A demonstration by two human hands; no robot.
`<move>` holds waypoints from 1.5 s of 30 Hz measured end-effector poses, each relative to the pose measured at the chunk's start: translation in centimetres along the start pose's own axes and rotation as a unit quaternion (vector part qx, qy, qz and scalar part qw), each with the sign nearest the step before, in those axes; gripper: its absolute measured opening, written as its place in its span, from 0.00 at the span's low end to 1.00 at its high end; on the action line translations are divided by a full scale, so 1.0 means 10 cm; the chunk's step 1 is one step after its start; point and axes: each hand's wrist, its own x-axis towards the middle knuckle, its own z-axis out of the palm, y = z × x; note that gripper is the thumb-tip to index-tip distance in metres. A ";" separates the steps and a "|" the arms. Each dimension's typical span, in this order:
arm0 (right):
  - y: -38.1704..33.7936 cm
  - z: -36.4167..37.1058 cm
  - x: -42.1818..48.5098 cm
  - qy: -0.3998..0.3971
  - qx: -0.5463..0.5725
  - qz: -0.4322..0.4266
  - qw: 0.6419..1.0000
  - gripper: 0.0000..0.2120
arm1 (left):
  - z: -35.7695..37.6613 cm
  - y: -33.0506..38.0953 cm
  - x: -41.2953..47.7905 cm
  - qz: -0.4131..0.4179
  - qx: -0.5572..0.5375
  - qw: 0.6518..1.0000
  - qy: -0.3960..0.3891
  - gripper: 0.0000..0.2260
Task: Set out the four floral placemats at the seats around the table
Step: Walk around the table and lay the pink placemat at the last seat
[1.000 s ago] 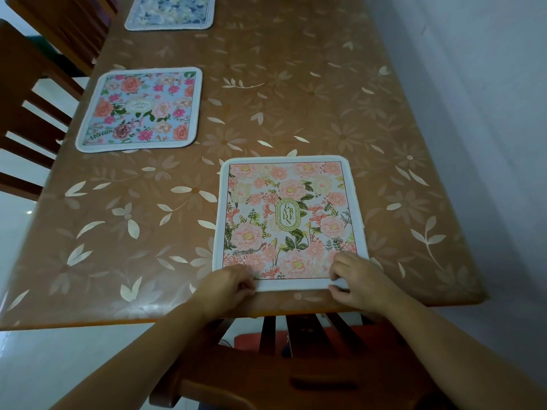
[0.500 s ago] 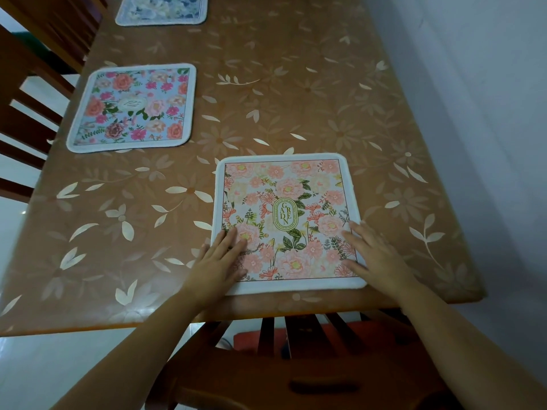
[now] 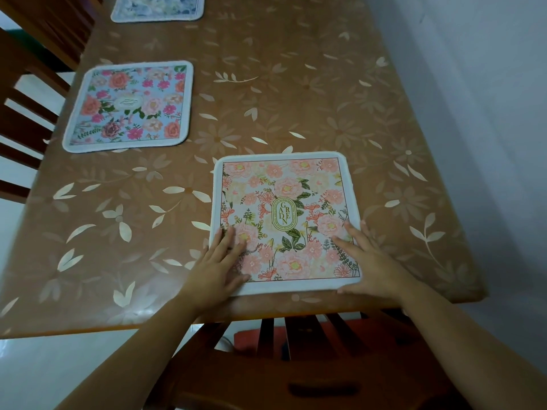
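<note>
A pink floral placemat marked GARDEN (image 3: 285, 202) lies flat at the near end of the table (image 3: 296, 93). My left hand (image 3: 220, 261) rests flat on its near left corner, fingers straight. My right hand (image 3: 368, 261) lies flat on its near right corner, fingers spread. A blue placemat with pink and orange flowers (image 3: 130, 106) lies at the left side of the table. A third, blue and white placemat (image 3: 158, 7) sits at the far left, cut off by the top edge.
The table has a brown cloth with a leaf pattern. A wooden chair (image 3: 296, 365) stands at the near end below my arms, with something red under it. More wooden chairs (image 3: 32, 93) line the left side. A white wall (image 3: 479, 113) runs along the right.
My hands went from pinching the near edge of the pink placemat to lying flat on its near corners. The view has shifted slightly.
</note>
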 end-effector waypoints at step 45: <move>-0.57 0.13 0.97 0.116 -0.156 -0.052 0.980 0.37 | 0.13 0.29 0.90 -0.093 0.078 0.991 0.061 0.29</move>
